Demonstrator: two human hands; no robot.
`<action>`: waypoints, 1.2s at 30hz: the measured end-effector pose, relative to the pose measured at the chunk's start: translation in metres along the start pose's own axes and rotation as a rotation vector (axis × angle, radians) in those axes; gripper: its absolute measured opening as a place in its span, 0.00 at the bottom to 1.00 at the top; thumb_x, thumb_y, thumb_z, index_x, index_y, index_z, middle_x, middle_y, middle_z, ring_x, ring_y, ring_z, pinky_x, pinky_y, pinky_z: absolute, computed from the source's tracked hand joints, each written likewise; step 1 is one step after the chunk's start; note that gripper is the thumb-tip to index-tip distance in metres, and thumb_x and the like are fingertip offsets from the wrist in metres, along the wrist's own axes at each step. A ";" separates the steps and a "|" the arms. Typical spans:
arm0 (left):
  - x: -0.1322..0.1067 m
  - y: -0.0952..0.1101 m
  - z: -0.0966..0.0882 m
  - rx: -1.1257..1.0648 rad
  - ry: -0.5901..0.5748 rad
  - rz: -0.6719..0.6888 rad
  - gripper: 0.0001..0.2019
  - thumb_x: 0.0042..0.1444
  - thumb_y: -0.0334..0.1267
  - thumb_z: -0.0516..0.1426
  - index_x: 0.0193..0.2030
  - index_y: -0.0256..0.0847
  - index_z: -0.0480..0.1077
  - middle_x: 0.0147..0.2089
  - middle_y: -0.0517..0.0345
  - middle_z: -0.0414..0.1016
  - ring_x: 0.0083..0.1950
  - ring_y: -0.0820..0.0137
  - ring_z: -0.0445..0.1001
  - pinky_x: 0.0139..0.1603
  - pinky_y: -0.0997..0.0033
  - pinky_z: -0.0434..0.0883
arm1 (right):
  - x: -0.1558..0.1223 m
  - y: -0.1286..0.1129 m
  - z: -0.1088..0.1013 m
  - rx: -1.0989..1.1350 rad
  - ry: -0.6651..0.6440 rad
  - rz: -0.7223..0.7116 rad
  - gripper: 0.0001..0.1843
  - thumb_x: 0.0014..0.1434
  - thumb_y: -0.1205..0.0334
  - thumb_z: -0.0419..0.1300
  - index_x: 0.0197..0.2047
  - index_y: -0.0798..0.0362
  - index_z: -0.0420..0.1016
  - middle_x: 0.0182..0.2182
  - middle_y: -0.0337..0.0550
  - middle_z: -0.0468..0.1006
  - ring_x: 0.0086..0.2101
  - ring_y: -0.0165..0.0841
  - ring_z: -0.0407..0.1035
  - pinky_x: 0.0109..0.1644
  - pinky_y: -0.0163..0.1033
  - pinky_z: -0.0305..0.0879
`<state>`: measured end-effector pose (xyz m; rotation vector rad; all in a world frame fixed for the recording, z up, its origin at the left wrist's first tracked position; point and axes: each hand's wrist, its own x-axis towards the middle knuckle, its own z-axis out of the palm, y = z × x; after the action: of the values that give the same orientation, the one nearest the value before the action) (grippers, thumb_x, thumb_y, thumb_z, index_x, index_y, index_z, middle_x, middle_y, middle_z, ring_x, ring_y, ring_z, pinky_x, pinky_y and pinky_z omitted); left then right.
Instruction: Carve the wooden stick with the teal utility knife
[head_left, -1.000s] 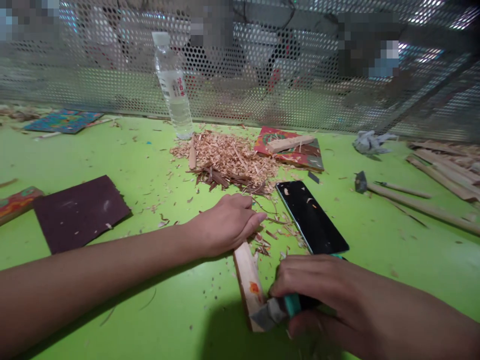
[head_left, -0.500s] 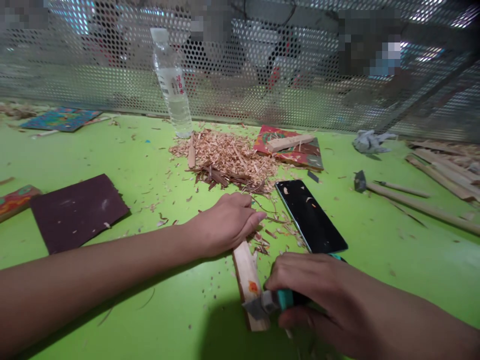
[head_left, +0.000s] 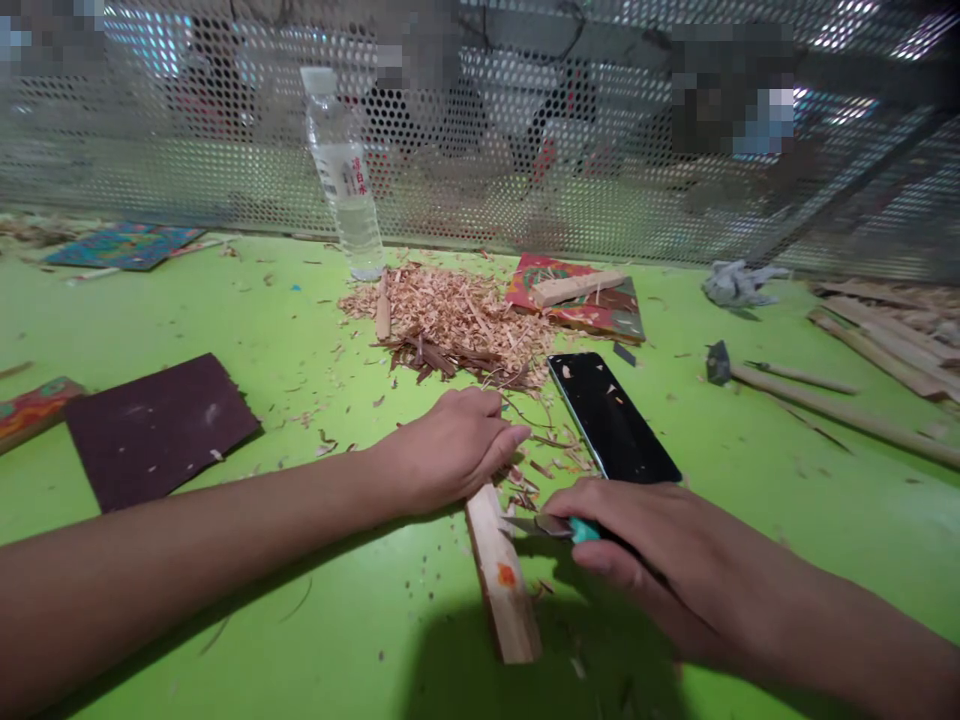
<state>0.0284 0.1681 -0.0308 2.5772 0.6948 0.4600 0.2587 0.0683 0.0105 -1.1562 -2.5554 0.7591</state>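
Observation:
My left hand (head_left: 454, 445) is closed over the far end of a wooden strip (head_left: 501, 590), pressing it to the green tabletop. The strip is pale on top, with an orange spot near its middle and darker side edges. In my right hand (head_left: 645, 555) is a utility knife (head_left: 574, 528) with a teal and black handle, the fingers wrapped round it. Its blade points left, and the tip meets or lies just over the strip's right edge, near a raised sliver. Shavings lie close by.
A phone (head_left: 613, 415) lies just beyond my right hand. Wood shavings (head_left: 465, 310) are heaped behind my left hand, near a water bottle (head_left: 345, 180). Dark sandpaper (head_left: 161, 430) lies left, a hammer (head_left: 810, 395) right. A perforated metal screen (head_left: 480, 190) closes off the back.
My right hand has moved the knife away from me, from the strip's near end up past the orange spot. My left hand keeps its hold on the strip.

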 end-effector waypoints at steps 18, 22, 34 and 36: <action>0.001 -0.001 0.000 0.017 -0.003 0.018 0.27 0.78 0.43 0.40 0.32 0.39 0.71 0.33 0.56 0.64 0.36 0.64 0.63 0.42 0.62 0.63 | -0.001 0.000 0.010 0.119 -0.180 -0.046 0.16 0.78 0.50 0.51 0.41 0.50 0.70 0.36 0.40 0.75 0.35 0.34 0.66 0.38 0.38 0.58; 0.001 0.000 0.000 -0.007 -0.014 -0.005 0.26 0.78 0.43 0.40 0.32 0.39 0.70 0.33 0.56 0.64 0.36 0.64 0.63 0.42 0.62 0.63 | -0.002 -0.002 0.012 0.112 -0.176 -0.034 0.18 0.78 0.50 0.51 0.40 0.51 0.70 0.34 0.39 0.74 0.34 0.34 0.66 0.36 0.38 0.56; 0.002 0.000 0.001 0.005 -0.005 -0.006 0.27 0.78 0.45 0.39 0.32 0.40 0.71 0.33 0.56 0.64 0.36 0.64 0.64 0.42 0.62 0.62 | 0.008 -0.001 0.019 -0.153 0.221 -0.261 0.17 0.79 0.53 0.49 0.46 0.53 0.73 0.36 0.43 0.82 0.35 0.34 0.74 0.40 0.39 0.66; 0.001 -0.001 0.001 0.013 0.001 0.007 0.28 0.78 0.45 0.39 0.32 0.39 0.72 0.33 0.55 0.65 0.35 0.64 0.64 0.42 0.62 0.62 | 0.009 0.001 0.017 -0.211 0.327 -0.285 0.15 0.79 0.51 0.50 0.51 0.54 0.71 0.40 0.45 0.83 0.41 0.36 0.76 0.46 0.39 0.68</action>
<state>0.0299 0.1689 -0.0321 2.5928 0.6911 0.4603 0.2464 0.0688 -0.0044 -0.8567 -2.4821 0.2178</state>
